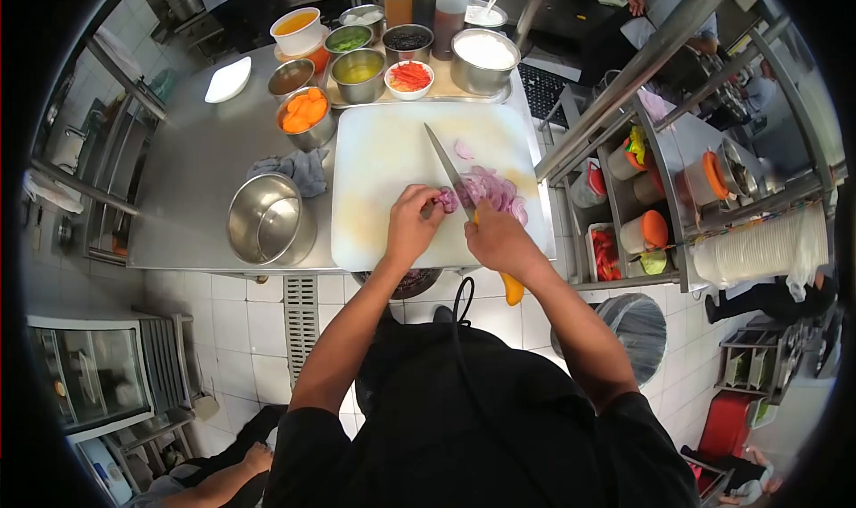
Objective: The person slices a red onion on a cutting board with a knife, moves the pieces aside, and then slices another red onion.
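My right hand is closed round the yellow handle of a knife, whose blade points away from me over the white cutting board. Just left of the blade, my left hand presses its fingertips on a small piece of red onion. Sliced red onion lies in a loose pile to the right of the blade. One separate slice rests farther up the board.
A steel pot and a grey cloth sit left of the board. Behind it stand bowls of carrots, red strips and white powder, plus sauce bottles. Shelving stands right. Other people are at the edges.
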### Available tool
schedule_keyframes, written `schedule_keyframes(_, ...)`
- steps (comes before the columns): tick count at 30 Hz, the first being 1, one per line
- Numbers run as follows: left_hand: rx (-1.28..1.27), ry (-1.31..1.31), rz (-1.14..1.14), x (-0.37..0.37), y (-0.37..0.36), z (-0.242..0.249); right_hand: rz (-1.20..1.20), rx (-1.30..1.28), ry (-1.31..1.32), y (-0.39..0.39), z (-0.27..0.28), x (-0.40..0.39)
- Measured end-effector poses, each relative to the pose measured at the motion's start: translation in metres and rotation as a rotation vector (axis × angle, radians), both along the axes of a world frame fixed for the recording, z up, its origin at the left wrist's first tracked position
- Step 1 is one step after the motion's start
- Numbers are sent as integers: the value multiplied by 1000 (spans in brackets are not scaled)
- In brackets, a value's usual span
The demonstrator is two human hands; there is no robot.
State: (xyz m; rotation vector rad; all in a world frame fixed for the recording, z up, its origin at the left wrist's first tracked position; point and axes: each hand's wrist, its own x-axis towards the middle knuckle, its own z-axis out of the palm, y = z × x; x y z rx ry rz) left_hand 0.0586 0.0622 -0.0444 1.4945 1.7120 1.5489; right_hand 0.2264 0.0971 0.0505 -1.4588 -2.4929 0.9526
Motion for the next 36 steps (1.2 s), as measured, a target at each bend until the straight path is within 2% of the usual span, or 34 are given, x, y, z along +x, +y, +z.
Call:
schedule_keyframes(2,3,6,2,-1,0,-2,14,98,16,7,-43,-6)
schedule_keyframes(3,11,12,3,-1,1,-4,19,146,24,6,-48,-11)
schedule_keyframes(5,29,42,18,-3,2,-6,34,82,7,17,-50,-8)
schedule_keyframes(9,34,77,24,-2,3,-4,-47,-263,-29,19,21,-12)
schedule_keyframes(10,26,72,24,-2,1,-7,-17,-245,-30,17,21,-11)
schedule_keyframes(13,23,53,43,-1,3,-12,98,237,24,16,-65,-11)
schedule_keyframes(20,-15,28,35,0,-1,-3,-55,-334,-49,15,29,-19)
schedule_keyframes(23,-13,26,30,0,-1,-2,129,224,-2,13,-55,-15)
schedule_keyframes(24,-8,30,30,0,-2,-3,91,135,22,18,-53,-13)
schedule_keyframes(27,-12,75,43,-1,-2,-2,-39,-275,-8,20,10,-17)
schedule_keyframes(30,-6,90,44,-1,-2,-1,-13,-234,21,18,-8,-14)
schedule_keyframes(33,18,81,36,0,-1,-5,145,321,62,20,-78,-11)
schedule_keyframes(36,-8,52,39,-1,-3,-3,-20,-223,-12,21,-3,-19)
